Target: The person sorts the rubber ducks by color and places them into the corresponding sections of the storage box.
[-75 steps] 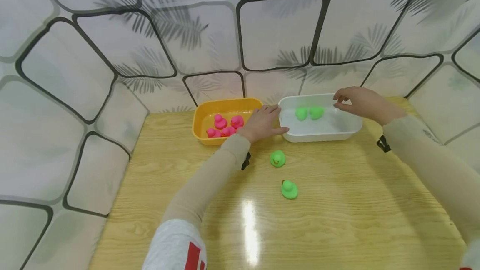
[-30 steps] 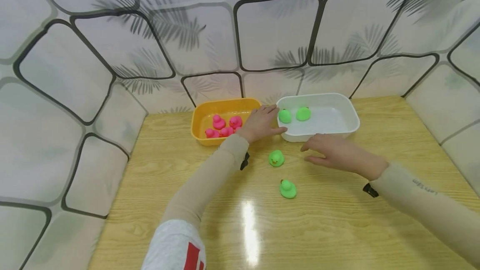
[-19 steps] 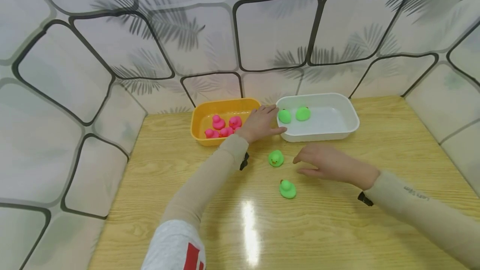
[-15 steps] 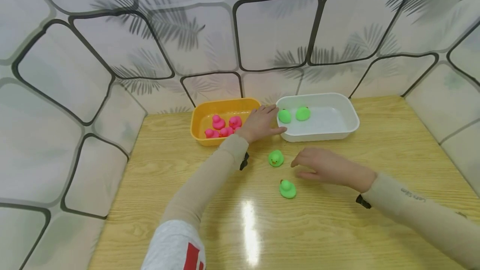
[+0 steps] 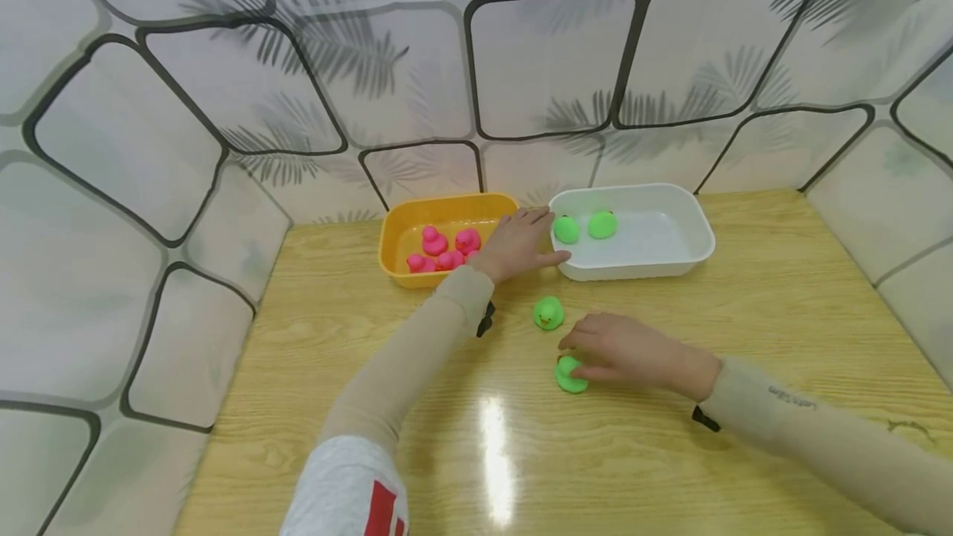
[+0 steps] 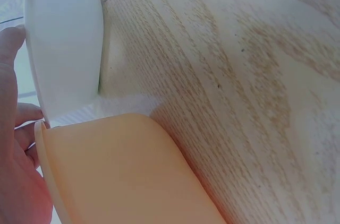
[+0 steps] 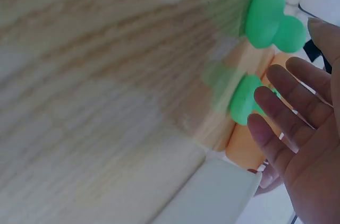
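**Right hand on the near green duck**

The pale wooden tabletop (image 5: 744, 313) carries everything, walled in by a white backdrop printed with black rounded frames and palm shadows (image 5: 551, 56). Toward 12 o'clock stand two plastic tubs side by side: a white rectangular plastic tub (image 5: 692, 251) at about 1 o'clock and an orange rectangular plastic tub (image 5: 395, 230) at about 11 o'clock (the two nearly touch).

The left hand (image 5: 517, 245) lies between them, fingers straight, its grip open, fingertips against the white tub's near corner. The right hand (image 5: 633, 352) rests near the tabletop's middle, its fingers over a small green rubber duck (image 5: 569, 379); whether the grip has closed on it cannot be told, since the right wrist view shows the fingers spread.

A second green rubber duck (image 5: 548, 313) sits just beyond, at 12 o'clock from the first, apart from the hand. Two more green ducks (image 5: 584, 227) lie inside the white tub, and a cluster of pink rubber ducks (image 5: 445, 251) lies inside the orange tub.
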Available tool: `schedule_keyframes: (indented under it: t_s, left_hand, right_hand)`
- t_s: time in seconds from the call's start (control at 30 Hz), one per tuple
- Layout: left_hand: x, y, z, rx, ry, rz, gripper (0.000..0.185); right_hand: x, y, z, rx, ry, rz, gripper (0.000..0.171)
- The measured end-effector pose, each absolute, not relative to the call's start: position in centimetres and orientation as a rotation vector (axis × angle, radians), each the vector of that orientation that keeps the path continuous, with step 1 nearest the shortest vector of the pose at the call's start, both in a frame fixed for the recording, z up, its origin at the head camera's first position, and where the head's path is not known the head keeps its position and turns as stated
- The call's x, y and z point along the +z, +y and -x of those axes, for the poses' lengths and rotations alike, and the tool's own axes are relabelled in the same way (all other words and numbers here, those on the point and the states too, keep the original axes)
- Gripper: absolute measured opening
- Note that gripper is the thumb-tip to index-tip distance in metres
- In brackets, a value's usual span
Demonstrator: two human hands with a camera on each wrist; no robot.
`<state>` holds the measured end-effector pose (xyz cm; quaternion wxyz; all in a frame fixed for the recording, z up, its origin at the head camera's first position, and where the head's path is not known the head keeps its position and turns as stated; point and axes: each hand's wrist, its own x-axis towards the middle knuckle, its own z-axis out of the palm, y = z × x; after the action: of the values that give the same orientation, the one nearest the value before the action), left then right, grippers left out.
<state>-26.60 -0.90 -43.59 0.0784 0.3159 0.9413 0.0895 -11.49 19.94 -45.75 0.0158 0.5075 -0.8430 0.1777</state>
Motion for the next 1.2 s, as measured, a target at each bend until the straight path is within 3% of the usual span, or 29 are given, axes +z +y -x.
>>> schedule_keyframes:
  t_s: [1.2]
  left_hand:
    - [-43.67, -0.92, 26.74, 0.279, 2.809, -0.948, 0.087]
  right_hand:
    - [-46.72, 19.89, 10.4, 0.513, -2.781, -1.483, 0.022]
